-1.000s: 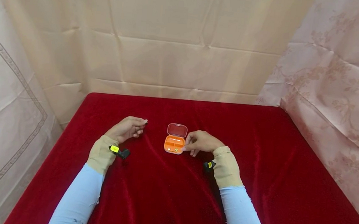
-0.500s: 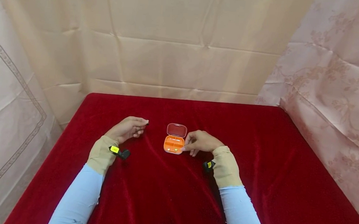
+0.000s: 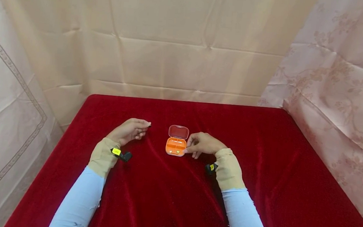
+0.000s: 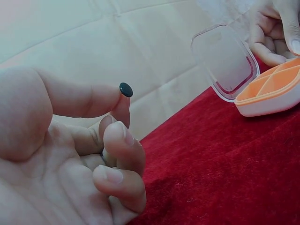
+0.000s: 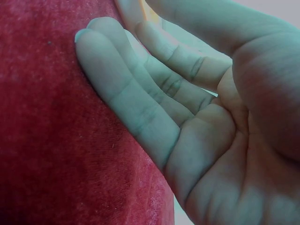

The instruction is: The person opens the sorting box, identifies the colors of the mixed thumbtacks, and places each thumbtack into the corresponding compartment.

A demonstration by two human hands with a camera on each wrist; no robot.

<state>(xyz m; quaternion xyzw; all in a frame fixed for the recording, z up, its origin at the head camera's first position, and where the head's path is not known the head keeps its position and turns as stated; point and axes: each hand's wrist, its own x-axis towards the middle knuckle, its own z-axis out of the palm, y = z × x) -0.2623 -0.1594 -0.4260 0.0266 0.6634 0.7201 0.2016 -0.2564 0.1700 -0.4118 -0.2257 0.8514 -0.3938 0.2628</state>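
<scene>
My left hand [image 3: 130,129] is raised over the table to the left of the pill box, pinching a small dark round tablet [image 4: 126,89] between thumb and index fingertip. Its other fingers are curled in loosely. The orange pill box [image 3: 171,145] sits in the middle with its clear lid [image 3: 178,131] standing up at the back and dividers inside. Two small pale round pieces [image 3: 178,151] show along its front part. My right hand [image 3: 207,144] grips the box's right edge between thumb and index finger. In the right wrist view its fingers hide most of the box.
Red velvet cloth [image 3: 167,199] covers the whole table, with soft folds. A beige curtain [image 3: 185,67] hangs behind the far edge, and patterned light cloths [image 3: 342,88] hang at the sides. Wrist cameras [image 3: 126,156] are strapped to both wrists.
My left hand has shifted very slightly to the right with the tablet. The right hand and the box stay almost where they were.
</scene>
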